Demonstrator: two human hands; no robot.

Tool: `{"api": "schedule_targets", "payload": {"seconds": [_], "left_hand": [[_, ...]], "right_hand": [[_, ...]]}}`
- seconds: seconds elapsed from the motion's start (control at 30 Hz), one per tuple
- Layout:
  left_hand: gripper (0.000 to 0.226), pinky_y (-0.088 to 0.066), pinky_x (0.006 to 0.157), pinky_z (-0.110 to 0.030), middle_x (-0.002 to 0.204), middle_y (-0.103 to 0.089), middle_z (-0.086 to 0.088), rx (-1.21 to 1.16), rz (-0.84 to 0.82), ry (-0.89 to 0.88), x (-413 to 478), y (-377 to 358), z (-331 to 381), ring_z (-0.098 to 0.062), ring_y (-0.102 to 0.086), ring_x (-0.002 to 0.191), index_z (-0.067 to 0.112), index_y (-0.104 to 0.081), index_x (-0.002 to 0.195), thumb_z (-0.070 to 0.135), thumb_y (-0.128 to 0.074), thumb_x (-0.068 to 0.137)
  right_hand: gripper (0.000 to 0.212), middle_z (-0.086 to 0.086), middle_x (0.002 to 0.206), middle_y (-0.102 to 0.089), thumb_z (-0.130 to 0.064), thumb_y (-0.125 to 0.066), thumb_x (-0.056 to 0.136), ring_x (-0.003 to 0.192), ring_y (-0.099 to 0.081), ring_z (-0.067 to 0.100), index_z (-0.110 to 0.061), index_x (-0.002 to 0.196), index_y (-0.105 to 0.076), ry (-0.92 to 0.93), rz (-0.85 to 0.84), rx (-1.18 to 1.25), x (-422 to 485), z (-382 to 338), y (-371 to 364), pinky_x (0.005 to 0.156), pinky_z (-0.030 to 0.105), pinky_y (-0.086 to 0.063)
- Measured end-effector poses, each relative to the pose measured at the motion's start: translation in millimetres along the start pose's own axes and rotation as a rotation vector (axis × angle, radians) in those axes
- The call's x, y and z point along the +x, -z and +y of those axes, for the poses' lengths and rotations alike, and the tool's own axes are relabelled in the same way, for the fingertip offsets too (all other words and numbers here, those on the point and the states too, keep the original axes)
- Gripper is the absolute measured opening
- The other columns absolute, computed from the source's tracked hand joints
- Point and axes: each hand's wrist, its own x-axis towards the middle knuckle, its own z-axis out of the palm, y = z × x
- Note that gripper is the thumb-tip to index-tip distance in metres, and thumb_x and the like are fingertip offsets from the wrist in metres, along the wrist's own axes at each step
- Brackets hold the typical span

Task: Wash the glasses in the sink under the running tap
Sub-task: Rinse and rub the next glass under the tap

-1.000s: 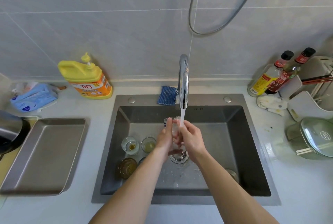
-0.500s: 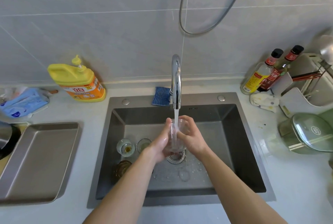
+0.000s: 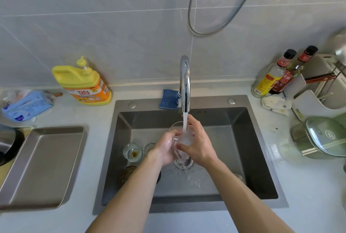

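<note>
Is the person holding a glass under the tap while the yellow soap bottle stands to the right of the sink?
Nearly. The yellow soap bottle stands to the left of the sink, not the right, as the head view shows. The left hand and right hand do hold a glass under the tap.

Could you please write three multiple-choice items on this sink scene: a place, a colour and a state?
1. The blue sponge lies: A on a hook; B on the sink ledge beside the tap; C on a chair.
2. The soap bottle has a top that is: A yellow; B red; C black.
3. The left hand and right hand: A idle; B wiping a plate; C gripping a glass under running water.
Answers: B, it sits by the tap's base; A, yellow pump; C, both wrap the glass in the stream.
</note>
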Motion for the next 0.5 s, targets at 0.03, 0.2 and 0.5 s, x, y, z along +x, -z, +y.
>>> {"api": "schedule_targets", "payload": {"seconds": [0.03, 0.2, 0.5], "left_hand": [[0.031, -0.053, 0.083, -0.041, 0.112, -0.075, -0.015, 0.014, 0.036, -0.019, 2.3, -0.1, 0.0, -0.03, -0.069, 0.098, 0.006, -0.072, 0.119, 0.026, -0.054, 0.104], [0.024, -0.054, 0.078, -0.038, 0.111, -0.077, -0.01, 0.124, 0.162, -0.125, 10.9, -9.1, -2.7, -0.029, -0.068, 0.101, 0.013, -0.075, 0.118, 0.015, -0.053, 0.107], [0.022, -0.063, 0.077, -0.034, 0.102, -0.077, -0.005, 0.666, 0.265, -0.248, 22.5, -18.8, -1.9, -0.021, -0.073, 0.09, 0.018, -0.075, 0.11, 0.016, -0.053, 0.107]], "right_hand": [[0.109, -0.023, 0.139, -0.052, -0.019, -0.09, 0.073, 0.121, -0.052, -0.002, -0.044, 0.157, -0.027, 0.013, -0.022, -0.001, -1.0, 1.7, 0.4, 0.098, 0.022, -0.047], [0.089, -0.017, 0.148, -0.052, -0.049, -0.086, 0.074, 0.138, -0.042, 0.008, -0.041, 0.151, -0.042, 0.057, -0.03, -0.225, 0.9, 14.8, 5.3, 0.123, 0.053, -0.025], [0.083, -0.013, 0.134, -0.057, -0.048, -0.086, 0.075, 0.119, -0.049, 0.021, -0.04, 0.147, -0.047, 0.104, -0.113, -0.415, 7.7, 14.1, 36.0, 0.1, 0.042, -0.049]]}}
